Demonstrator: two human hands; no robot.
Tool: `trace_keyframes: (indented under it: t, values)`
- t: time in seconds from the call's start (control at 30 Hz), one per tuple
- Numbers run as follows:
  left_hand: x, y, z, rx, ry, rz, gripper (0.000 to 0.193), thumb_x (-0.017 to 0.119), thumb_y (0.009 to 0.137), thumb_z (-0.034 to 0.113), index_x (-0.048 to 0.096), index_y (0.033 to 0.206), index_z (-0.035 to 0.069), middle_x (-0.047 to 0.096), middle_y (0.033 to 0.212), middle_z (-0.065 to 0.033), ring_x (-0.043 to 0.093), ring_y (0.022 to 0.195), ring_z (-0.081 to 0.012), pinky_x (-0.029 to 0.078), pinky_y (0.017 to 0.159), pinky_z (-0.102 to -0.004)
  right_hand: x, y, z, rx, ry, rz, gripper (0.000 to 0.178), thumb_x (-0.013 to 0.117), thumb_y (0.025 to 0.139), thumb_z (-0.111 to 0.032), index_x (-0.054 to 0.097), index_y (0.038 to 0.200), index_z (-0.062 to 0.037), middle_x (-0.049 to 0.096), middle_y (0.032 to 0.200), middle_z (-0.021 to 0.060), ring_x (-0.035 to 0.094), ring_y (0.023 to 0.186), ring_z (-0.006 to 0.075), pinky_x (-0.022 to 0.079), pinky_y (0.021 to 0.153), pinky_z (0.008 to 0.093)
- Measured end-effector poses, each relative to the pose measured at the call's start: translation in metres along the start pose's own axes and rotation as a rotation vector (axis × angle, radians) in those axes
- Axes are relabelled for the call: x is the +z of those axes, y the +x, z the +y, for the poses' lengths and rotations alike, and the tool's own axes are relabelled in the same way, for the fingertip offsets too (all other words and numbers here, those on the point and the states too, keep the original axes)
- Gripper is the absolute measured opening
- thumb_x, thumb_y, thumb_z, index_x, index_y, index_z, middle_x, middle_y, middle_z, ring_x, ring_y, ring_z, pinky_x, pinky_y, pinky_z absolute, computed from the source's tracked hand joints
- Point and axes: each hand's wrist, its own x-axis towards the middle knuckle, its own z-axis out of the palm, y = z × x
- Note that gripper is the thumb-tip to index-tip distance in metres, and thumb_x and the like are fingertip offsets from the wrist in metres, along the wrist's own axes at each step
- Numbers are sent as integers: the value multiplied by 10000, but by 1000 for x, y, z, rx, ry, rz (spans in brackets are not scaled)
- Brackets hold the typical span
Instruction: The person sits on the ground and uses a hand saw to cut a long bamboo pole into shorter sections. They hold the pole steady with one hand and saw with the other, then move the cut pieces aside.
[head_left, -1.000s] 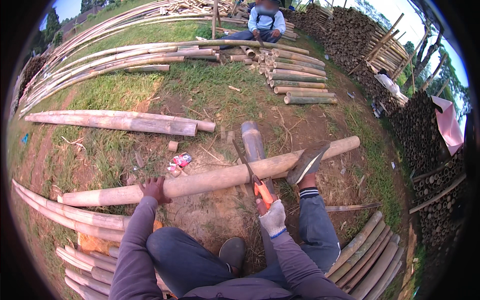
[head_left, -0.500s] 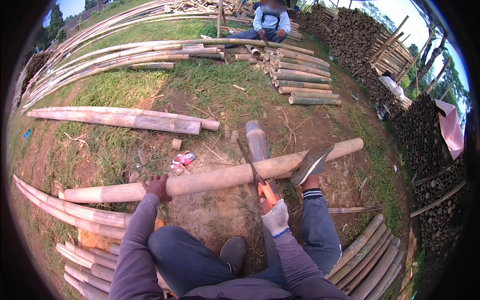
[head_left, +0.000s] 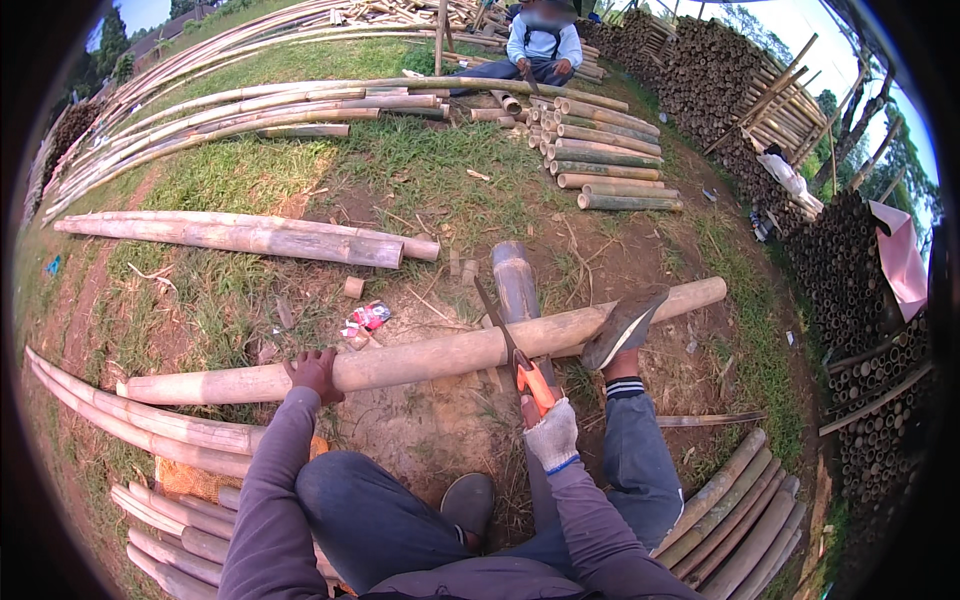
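A thick pale bamboo pole lies crosswise before me, resting over a darker bamboo piece on the ground. My bare left hand is wrapped over the pole, left of its middle. In my gloved right hand is the orange handle of a hand saw. Its dark blade crosses the pole near the darker support piece; how deep it sits in the bamboo I cannot tell. My right shoe presses on the pole to the right of the saw.
Cut bamboo lengths lie at lower right, more poles at left. Two poles rest beyond. A person sits at the back beside a stack of cut bamboo. Tall bamboo piles stand along the right.
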Motion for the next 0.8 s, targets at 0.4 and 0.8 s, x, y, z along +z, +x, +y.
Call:
trace_keyframes:
  t: [0.4, 0.8]
  values:
    - [2, 1, -1, -2, -12, 13, 1080, 972, 583, 419, 481, 1538, 296, 551, 1520, -85, 463, 1473, -370, 227, 1206, -794, 0, -1, 0, 4, -22, 12, 335, 795, 945, -329, 693, 1072, -37, 727, 889, 241, 720, 863, 479, 544, 722, 526]
    - [5, 3, -3, 6, -25, 21, 1095, 977, 564, 399, 477, 1532, 292, 548, 1511, -93, 457, 1473, -379, 208, 1214, -797, -1, 0, -1, 21, -45, 0, 336, 794, 944, -329, 697, 1079, -37, 732, 898, 243, 722, 878, 482, 547, 727, 524]
